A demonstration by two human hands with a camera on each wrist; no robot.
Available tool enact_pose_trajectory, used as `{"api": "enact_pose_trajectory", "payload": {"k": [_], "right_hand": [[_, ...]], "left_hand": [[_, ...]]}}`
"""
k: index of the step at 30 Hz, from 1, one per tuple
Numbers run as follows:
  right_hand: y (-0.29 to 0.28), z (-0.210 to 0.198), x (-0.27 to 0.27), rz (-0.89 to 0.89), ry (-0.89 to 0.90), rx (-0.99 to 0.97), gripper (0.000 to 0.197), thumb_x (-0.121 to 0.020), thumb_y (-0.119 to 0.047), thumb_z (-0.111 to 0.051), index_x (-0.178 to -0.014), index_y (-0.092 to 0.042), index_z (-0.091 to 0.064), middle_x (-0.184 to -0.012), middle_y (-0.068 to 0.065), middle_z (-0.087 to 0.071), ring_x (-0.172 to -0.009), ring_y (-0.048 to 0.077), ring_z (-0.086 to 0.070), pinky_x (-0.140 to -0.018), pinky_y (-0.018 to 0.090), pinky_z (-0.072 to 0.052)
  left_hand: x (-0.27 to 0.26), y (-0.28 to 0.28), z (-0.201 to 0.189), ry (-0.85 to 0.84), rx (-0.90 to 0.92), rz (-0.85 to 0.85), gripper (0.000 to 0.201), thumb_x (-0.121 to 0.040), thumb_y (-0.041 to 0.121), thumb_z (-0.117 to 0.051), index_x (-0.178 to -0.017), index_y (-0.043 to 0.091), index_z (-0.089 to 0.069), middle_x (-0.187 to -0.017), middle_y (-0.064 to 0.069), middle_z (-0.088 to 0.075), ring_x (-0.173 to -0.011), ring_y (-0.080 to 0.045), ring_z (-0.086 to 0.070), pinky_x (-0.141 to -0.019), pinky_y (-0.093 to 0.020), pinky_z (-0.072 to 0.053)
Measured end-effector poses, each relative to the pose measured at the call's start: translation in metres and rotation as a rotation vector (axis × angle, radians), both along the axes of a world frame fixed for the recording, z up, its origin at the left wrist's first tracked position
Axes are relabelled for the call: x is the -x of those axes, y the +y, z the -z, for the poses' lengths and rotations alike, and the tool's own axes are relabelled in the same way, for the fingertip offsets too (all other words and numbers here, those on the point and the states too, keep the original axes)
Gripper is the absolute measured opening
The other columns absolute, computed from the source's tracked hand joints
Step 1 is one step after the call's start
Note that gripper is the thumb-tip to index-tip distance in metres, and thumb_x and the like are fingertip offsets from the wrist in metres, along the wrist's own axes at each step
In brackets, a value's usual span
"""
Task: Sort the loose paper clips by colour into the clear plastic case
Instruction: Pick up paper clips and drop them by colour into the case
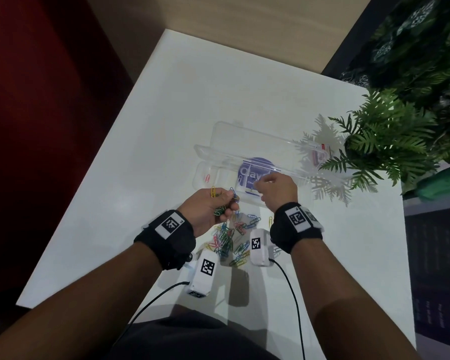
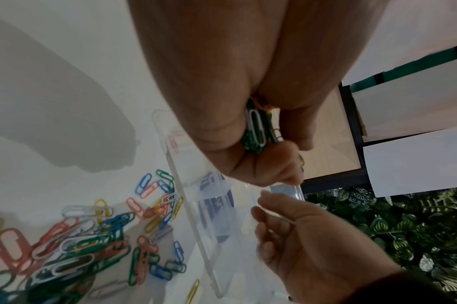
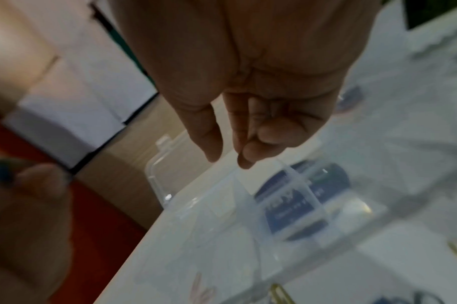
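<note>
My left hand (image 1: 227, 201) grips a bunch of paper clips (image 2: 256, 127), mostly green with a white, a yellow and a blue one, just in front of the clear plastic case (image 1: 196, 175). The case (image 2: 193, 205) lies open with its lid folded back. One pink clip (image 1: 207, 178) sits in its left compartment. My right hand (image 1: 263, 184) hovers over the middle compartment, thumb and fingers (image 3: 209, 144) loosely curled and slightly apart, nothing visible between them. The pile of loose mixed-colour clips (image 1: 226, 240) lies on the white table between my wrists, also in the left wrist view (image 2: 79, 242).
A round purple label (image 1: 255, 175) shows through the case. A fern (image 1: 382, 141) overhangs the case's right end, with a small red-and-clear item (image 1: 321, 154) beneath it. The table's left edge (image 1: 94, 178) runs diagonally beside dark red flooring.
</note>
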State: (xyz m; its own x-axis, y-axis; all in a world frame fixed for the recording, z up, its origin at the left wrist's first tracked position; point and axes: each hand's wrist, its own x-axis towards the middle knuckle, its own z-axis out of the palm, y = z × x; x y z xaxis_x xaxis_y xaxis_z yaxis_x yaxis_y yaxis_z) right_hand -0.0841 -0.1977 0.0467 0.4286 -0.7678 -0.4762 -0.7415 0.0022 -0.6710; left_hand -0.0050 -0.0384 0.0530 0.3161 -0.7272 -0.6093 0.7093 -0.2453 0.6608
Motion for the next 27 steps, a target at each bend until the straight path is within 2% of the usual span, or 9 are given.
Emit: {"api": "enact_pose_trajectory", "payload": {"k": [2,4,6,8,11,13,16,19,27], "right_hand": [[0.009,-0.013,0.002,-0.108,-0.105,0.054,0.014,-0.082,-0.023,-0.069,-0.091,-0.014,-0.067,-0.082,0.000,-0.065,-0.068,0.014,-0.059,-0.062,0.024,-0.045],[0.023,-0.030,0.009,-0.258,-0.243,-0.023,0.017,-0.085,-0.023,-0.068,-0.098,-0.011,-0.069,-0.079,0.001,-0.064,-0.061,0.008,-0.056,-0.055,0.018,-0.044],[0.031,-0.036,0.015,-0.394,-0.237,-0.088,0.020,-0.085,-0.022,-0.068,-0.104,-0.014,-0.068,-0.080,0.001,-0.063,-0.060,0.005,-0.054,-0.055,0.020,-0.047],[0.033,-0.035,0.019,-0.429,-0.194,-0.082,0.017,-0.085,-0.018,-0.068,-0.101,-0.015,-0.067,-0.080,0.001,-0.062,-0.060,0.006,-0.053,-0.060,0.026,-0.048],[0.035,-0.035,0.023,-0.324,-0.254,-0.127,0.005,-0.083,-0.007,-0.067,-0.083,-0.010,-0.063,-0.072,0.001,-0.058,-0.057,0.009,-0.051,-0.056,0.027,-0.047],[0.035,-0.035,0.025,-0.251,-0.305,-0.166,0.010,-0.082,-0.003,-0.066,-0.076,-0.009,-0.060,-0.067,0.002,-0.056,-0.056,0.011,-0.050,-0.056,0.028,-0.047],[0.038,-0.036,0.030,-0.225,-0.331,-0.223,0.006,-0.082,-0.002,-0.066,-0.084,-0.004,-0.062,-0.066,0.004,-0.057,-0.055,0.010,-0.052,-0.055,0.027,-0.049],[0.043,-0.036,0.032,-0.218,-0.350,-0.235,0.015,-0.082,0.003,-0.065,-0.096,0.002,-0.062,-0.068,0.009,-0.060,-0.055,0.014,-0.053,-0.053,0.024,-0.052],[0.046,-0.041,0.037,-0.095,-0.418,-0.254,0.011,-0.084,0.008,-0.059,-0.091,-0.001,-0.060,-0.068,0.014,-0.051,-0.051,0.014,-0.053,-0.049,0.022,-0.050]], "left_hand": [[-0.001,0.000,0.001,-0.002,0.007,0.004,0.019,-0.097,0.017,-0.051,-0.085,0.004,-0.059,-0.070,-0.006,-0.059,-0.053,-0.010,-0.049,-0.047,-0.016,-0.040],[-0.002,-0.001,0.001,-0.017,0.012,0.024,0.019,-0.098,0.018,-0.049,-0.087,0.005,-0.059,-0.070,-0.005,-0.058,-0.055,-0.010,-0.049,-0.049,-0.016,-0.039],[-0.002,-0.001,0.001,-0.047,0.020,0.051,0.022,-0.099,0.019,-0.047,-0.086,0.006,-0.060,-0.069,-0.004,-0.057,-0.057,-0.011,-0.049,-0.050,-0.017,-0.039],[-0.001,-0.003,0.000,-0.076,0.027,0.081,0.027,-0.099,0.022,-0.046,-0.082,0.008,-0.060,-0.068,-0.002,-0.057,-0.057,-0.011,-0.048,-0.051,-0.017,-0.038],[0.001,-0.006,-0.002,-0.125,0.004,0.109,0.032,-0.100,0.028,-0.044,-0.085,0.006,-0.061,-0.067,-0.002,-0.058,-0.055,-0.011,-0.047,-0.050,-0.019,-0.035],[0.002,-0.007,-0.002,-0.127,-0.024,0.097,0.033,-0.101,0.029,-0.043,-0.088,0.004,-0.061,-0.067,-0.004,-0.057,-0.054,-0.012,-0.047,-0.048,-0.019,-0.034],[0.003,-0.007,-0.004,-0.134,-0.038,0.093,0.033,-0.101,0.030,-0.044,-0.086,0.006,-0.062,-0.065,-0.002,-0.058,-0.053,-0.011,-0.046,-0.050,-0.020,-0.031],[0.005,-0.007,-0.006,-0.156,-0.032,0.093,0.030,-0.100,0.028,-0.046,-0.081,0.010,-0.062,-0.065,0.000,-0.061,-0.053,-0.011,-0.046,-0.051,-0.021,-0.031],[0.004,-0.006,-0.004,-0.166,-0.030,0.032,0.010,-0.093,0.013,-0.058,-0.091,0.005,-0.064,-0.065,-0.003,-0.059,-0.053,-0.012,-0.045,-0.047,-0.018,-0.037]]}}
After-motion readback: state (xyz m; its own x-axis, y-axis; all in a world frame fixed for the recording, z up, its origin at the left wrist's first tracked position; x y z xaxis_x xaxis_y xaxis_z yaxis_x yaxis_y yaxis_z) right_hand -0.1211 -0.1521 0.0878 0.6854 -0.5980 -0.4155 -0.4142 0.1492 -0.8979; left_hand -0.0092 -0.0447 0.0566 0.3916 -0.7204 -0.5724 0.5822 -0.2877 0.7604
